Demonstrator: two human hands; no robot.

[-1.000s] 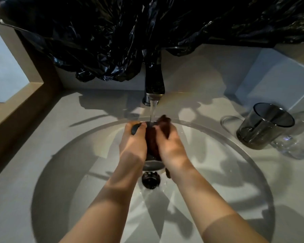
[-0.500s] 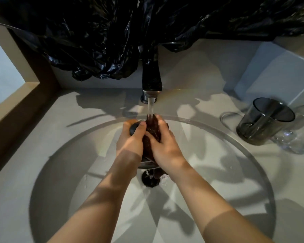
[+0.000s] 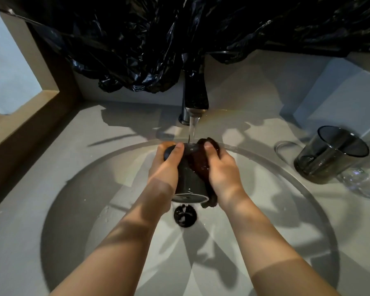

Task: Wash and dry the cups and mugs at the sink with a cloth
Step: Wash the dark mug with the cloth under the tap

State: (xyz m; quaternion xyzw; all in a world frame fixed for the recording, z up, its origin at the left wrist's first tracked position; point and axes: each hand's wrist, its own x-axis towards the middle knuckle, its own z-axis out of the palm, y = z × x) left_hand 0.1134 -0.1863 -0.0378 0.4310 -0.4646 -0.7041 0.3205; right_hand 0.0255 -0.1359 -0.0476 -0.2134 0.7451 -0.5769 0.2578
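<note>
Over the sink basin [image 3: 94,210] the two hands were held together under the tap [image 3: 195,97], as half a second before. The left hand [image 3: 165,165] was kept curled around the dark cup [image 3: 189,180], which was held tilted above the drain [image 3: 185,215] with its mouth toward the camera. The right hand [image 3: 222,171], which had been laid across the cup, was drawn back to the right side and was clenched on the brown cloth [image 3: 203,163], pressed against the cup wall. More of the wet wall was thus uncovered under the water stream [image 3: 192,131]. It was judged that a rubbing stroke was being repeated and that drying was not yet begun.

The upper part of the tap was hidden by black plastic sheeting [image 3: 158,39]. The clear glass [image 3: 363,182] beside the smoked glass [image 3: 329,154] was cut off at the edge. The inside of the cup could not be made out.
</note>
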